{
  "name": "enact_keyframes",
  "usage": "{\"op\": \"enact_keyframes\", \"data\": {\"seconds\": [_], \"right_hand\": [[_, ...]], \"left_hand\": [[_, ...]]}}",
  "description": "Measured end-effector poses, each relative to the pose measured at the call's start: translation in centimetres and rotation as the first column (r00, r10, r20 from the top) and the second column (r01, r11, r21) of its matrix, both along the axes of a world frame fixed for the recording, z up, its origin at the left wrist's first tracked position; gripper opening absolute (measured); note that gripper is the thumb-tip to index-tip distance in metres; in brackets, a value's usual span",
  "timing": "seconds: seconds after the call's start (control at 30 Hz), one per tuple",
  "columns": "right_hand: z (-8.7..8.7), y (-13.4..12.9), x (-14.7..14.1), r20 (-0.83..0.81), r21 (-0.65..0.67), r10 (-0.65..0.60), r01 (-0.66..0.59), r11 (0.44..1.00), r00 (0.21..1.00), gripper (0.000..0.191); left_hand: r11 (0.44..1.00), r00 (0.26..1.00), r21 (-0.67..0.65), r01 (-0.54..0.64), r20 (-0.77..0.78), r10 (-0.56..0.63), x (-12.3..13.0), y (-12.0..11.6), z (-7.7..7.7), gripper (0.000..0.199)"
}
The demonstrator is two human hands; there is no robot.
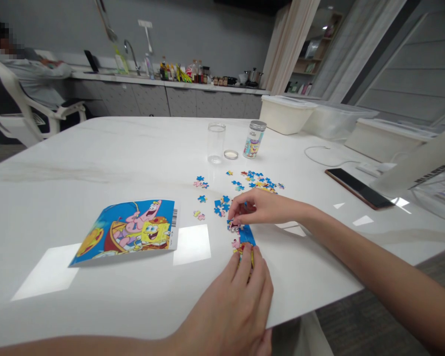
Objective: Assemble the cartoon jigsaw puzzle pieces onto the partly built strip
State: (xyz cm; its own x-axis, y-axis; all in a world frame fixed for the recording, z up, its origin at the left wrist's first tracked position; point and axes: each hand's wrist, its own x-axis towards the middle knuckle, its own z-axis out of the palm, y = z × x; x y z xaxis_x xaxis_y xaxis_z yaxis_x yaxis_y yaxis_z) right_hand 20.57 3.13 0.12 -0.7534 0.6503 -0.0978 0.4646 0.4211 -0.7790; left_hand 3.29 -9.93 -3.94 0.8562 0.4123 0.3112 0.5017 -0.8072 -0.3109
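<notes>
A partly joined strip of jigsaw puzzle (246,235), blue with pink and yellow cartoon parts, lies near the table's front edge. My left hand (232,301) rests over its lower end, fingers stretched out on the pieces and covering some of them. At the strip's upper left, my right hand (254,206) is closed in a pinch on a puzzle piece (234,226) with dark and pink print. Several loose puzzle pieces (222,203) lie just beyond the right hand, partly hidden by it. To the left is the picture sheet (133,230), showing cartoon figures, its edges slightly curled.
More loose pieces (257,179) lie farther back. Behind them stand a clear jar (216,143), a lid (231,155) and a printed jar (254,140). A phone (358,188), a cable (319,160) and storage boxes (287,114) are at right. A person (40,79) sits far left.
</notes>
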Motion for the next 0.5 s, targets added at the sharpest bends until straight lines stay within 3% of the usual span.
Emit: {"op": "enact_keyframes", "data": {"seconds": [0.27, 0.5], "right_hand": [[-0.56, 0.26, 0.08, -0.019, -0.039, 0.009, -0.010, 0.999, 1.000, 0.019], [0.42, 0.09, 0.22, 0.009, -0.001, 0.016, -0.016, 1.000, 1.000, 0.012]], "left_hand": [[1.000, 1.000, -0.029, -0.013, -0.007, 0.013, 0.06, -0.02, 0.21, 0.061], [0.999, 1.000, -0.054, -0.009, -0.009, 0.009, 0.09, -0.05, 0.18, 0.061]]}}
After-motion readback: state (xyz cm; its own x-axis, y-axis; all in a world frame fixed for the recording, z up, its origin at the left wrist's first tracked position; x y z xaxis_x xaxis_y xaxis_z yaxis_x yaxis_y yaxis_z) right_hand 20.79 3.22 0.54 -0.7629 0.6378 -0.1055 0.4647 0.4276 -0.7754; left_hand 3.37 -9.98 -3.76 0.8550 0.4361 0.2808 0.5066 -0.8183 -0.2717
